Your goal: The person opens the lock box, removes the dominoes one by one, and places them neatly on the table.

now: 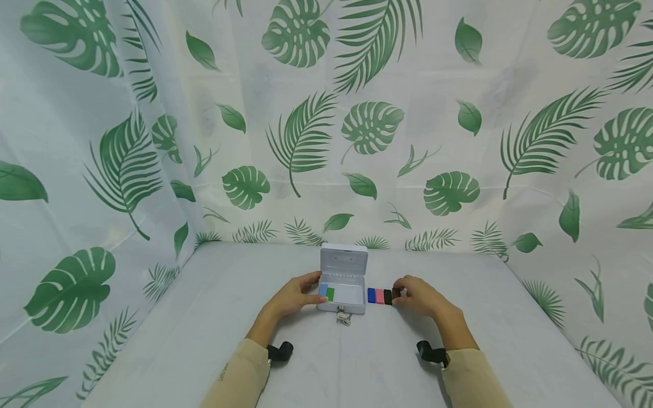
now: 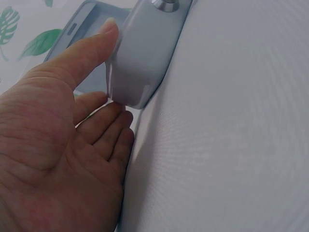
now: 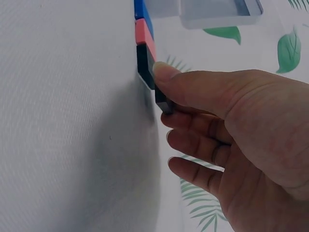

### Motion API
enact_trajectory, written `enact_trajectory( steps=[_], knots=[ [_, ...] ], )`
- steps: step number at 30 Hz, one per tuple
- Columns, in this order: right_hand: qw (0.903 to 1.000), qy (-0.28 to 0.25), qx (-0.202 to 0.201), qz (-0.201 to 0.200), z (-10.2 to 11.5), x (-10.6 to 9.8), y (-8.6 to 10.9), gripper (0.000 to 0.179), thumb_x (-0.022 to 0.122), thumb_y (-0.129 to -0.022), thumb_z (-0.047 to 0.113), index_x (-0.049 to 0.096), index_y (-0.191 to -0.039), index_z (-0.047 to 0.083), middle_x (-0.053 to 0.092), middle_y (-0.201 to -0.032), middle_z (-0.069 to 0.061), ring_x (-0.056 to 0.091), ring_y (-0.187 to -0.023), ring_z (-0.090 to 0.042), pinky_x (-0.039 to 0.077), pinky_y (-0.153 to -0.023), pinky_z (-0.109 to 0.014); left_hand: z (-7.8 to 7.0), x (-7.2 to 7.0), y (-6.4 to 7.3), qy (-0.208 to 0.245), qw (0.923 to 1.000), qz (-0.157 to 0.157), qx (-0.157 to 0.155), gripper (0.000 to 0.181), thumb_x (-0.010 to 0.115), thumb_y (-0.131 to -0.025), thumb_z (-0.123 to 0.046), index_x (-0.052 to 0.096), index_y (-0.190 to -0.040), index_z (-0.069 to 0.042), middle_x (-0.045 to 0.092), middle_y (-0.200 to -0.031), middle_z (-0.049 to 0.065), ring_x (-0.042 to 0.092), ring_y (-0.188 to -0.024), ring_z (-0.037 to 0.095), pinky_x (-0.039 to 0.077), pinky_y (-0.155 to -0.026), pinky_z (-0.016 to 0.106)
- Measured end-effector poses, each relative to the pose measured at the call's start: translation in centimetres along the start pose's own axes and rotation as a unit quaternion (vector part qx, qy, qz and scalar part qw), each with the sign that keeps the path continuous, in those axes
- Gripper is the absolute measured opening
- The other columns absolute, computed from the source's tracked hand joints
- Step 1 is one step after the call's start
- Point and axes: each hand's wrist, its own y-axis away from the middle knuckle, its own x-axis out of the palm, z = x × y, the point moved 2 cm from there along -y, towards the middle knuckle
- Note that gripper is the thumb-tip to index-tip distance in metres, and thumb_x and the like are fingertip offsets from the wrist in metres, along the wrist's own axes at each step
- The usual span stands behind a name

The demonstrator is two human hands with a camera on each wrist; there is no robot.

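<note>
The left hand (image 1: 292, 296), thumb and fingers loosely spread, is set against the left side of the box (image 1: 349, 310); only light pressure seems needed. Rightward, a blue block (image 1: 371, 295), a pink block (image 1: 380, 296) and a black block (image 1: 388, 297) are lined up. At the row's end, the dark brown block (image 3: 162, 101) is pinched by the right hand (image 1: 419, 296); its neighbour is best left unnudged.

To me the box (image 2: 142, 55) looks like smooth, glossy painted metal, its lock (image 2: 165, 4) polished bright; the blocks (image 1: 380, 296) smooth; the surface (image 1: 331, 362) finely woven cloth, the sleeves (image 1: 238, 374) matt fabric, the curtain (image 1: 433, 85) slightly shiny.
</note>
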Motion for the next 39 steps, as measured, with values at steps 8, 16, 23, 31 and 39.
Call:
enact_trajectory(
  steps=[8, 16, 23, 31, 39],
  knots=[
    [0.9999, -0.006, 0.013, 0.003, 0.00, 0.08, 0.04, 0.029, 0.080, -0.092, 0.017, 0.073, -0.117, 0.003, 0.070, -0.106, -0.005, 0.063, -0.099, -0.023, 0.057, -0.095, -0.053, -0.15, 0.05, 0.23, 0.008, 1.0000, -0.003, -0.001, 0.080, 0.084, -0.090, -0.031, 0.046, -0.158, -0.014, 0.050, -0.160, 0.009, 0.043, -0.150, 0.036, 0.035, -0.124, 0.055],
    [0.9997, -0.016, 0.019, 0.004, -0.24, 0.25, -0.07, 0.030, 0.081, -0.091, 0.017, 0.074, -0.117, 0.004, 0.070, -0.104, -0.003, 0.062, -0.097, -0.021, 0.058, -0.092, -0.050, -0.13, 0.02, 0.15, 0.004, 1.0000, -0.003, -0.004, 0.081, 0.084, -0.090, -0.032, 0.045, -0.158, -0.013, 0.050, -0.160, 0.009, 0.043, -0.150, 0.035, 0.034, -0.124, 0.055],
    [0.9998, -0.015, 0.016, 0.000, -0.28, 0.32, -0.02, 0.030, 0.082, -0.090, 0.018, 0.074, -0.116, 0.004, 0.069, -0.103, -0.003, 0.061, -0.095, -0.021, 0.058, -0.091, -0.049, -0.05, 0.08, 0.11, 0.000, 1.0000, -0.003, -0.007, 0.082, 0.084, -0.089, -0.033, 0.045, -0.158, -0.013, 0.049, -0.161, 0.008, 0.042, -0.151, 0.035, 0.033, -0.125, 0.053],
    [0.9999, -0.008, -0.001, -0.006, -0.19, 0.29, -0.13, 0.031, 0.083, -0.090, 0.018, 0.074, -0.114, 0.001, 0.069, -0.108, -0.008, 0.063, -0.097, -0.024, 0.057, -0.092, -0.050, -0.12, 0.13, 0.17, 0.002, 1.0000, -0.003, -0.008, 0.082, 0.084, -0.089, -0.034, 0.045, -0.158, -0.014, 0.048, -0.161, 0.007, 0.041, -0.152, 0.035, 0.032, -0.126, 0.054],
    [0.9999, -0.013, 0.009, -0.005, -0.02, 0.31, -0.18, 0.033, 0.083, -0.089, 0.016, 0.074, -0.116, 0.001, 0.069, -0.111, -0.009, 0.064, -0.100, -0.025, 0.058, -0.093, -0.050, -0.21, 0.07, 0.13, 0.005, 1.0000, -0.001, -0.003, 0.081, 0.084, -0.090, -0.031, 0.044, -0.158, -0.012, 0.048, -0.161, 0.009, 0.041, -0.152, 0.036, 0.032, -0.125, 0.055]
  ],
)
